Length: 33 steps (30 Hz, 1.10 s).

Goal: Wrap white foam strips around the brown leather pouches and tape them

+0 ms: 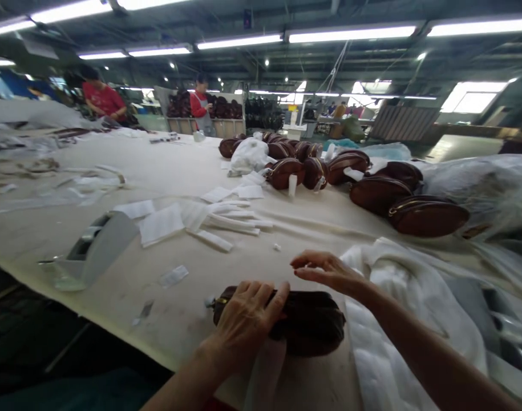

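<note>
In the head view, the dark brown bag (316, 325) lies at the near edge of the tabletop (192, 160), between the person's 2 forearms. The left hand (246, 311) rests across its zipped top, fingers spread; whether it grips or only presses, I cannot tell. The right hand (323, 268) hangs apart, above and beyond the bag, fingers parted around nothing visible. The bag looks light, smooth and softly padded, likely to dent under pressure and perhaps slide a little. Its 2 rounded ends seem the best hold, clear of the zip pull.
</note>
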{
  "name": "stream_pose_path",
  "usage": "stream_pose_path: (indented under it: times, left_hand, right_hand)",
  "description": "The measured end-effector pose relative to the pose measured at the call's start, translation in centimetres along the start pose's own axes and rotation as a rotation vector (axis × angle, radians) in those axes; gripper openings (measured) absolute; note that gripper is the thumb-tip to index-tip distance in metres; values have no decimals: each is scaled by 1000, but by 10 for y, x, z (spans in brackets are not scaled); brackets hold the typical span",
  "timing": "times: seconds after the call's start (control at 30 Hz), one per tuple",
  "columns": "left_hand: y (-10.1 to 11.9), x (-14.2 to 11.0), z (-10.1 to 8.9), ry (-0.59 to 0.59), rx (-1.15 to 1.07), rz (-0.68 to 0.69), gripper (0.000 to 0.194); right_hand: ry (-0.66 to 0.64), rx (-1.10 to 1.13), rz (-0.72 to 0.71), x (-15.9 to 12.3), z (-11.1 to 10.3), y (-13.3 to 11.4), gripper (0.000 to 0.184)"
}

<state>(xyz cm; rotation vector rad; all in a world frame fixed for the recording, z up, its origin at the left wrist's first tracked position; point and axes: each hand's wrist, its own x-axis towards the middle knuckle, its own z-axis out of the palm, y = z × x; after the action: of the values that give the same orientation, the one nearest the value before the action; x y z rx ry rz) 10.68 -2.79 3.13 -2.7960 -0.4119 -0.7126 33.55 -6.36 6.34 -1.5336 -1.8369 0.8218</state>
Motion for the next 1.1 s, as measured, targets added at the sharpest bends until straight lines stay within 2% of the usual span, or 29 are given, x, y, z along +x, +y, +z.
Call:
stream_pose_path:
  times: [0.1, 0.2, 0.3, 0.4, 0.5, 0.57, 0.63, 0.77, 0.83, 0.9, 1.03, 1.1]
  left_hand:
    - [3, 0, 2, 7, -30, -33, 41]
    - [5, -1, 6, 60, -56, -50, 44]
    - [6, 1, 12, 208, -3, -46, 37]
    - [7, 7, 18, 373, 72, -64, 22]
    - [9, 11, 24, 467, 88, -137, 16]
    - [10, 11, 26, 510, 81, -156, 15]
    - [10, 8, 27, 507, 76, -115, 16]
    - [6, -2, 19, 304, -31, -69, 33]
    - [2, -6, 13, 233, -132, -79, 32]
    - [-1, -9, 7, 232, -187, -68, 21]
    - [0, -13, 2, 290, -182, -28, 14]
    - [3, -14, 1, 359, -147, -38, 15]
  right_hand:
    - [29, -237, -17, 59, 10, 15, 26]
    - [-107, -438, -91, 122, 39, 20, 24]
    - [-226, -484, -177, 176, 74, 14, 31]
    - [-308, -536, -244, 210, 105, 7, 31]
    - [-337, -597, -269, 220, 123, 8, 22]
    - [-340, -628, -276, 216, 123, 12, 21]
    - [-338, -645, -270, 207, 114, 19, 25]
    - [-251, -628, -164, 173, 80, 33, 38]
    - [-163, -604, -73, 144, 60, 36, 45]
    - [-33, -506, -26, 107, 40, 32, 44]
    - [302, -293, -148, 24, 6, -1, 34]
    - [337, -308, -226, -10, -3, -21, 31]
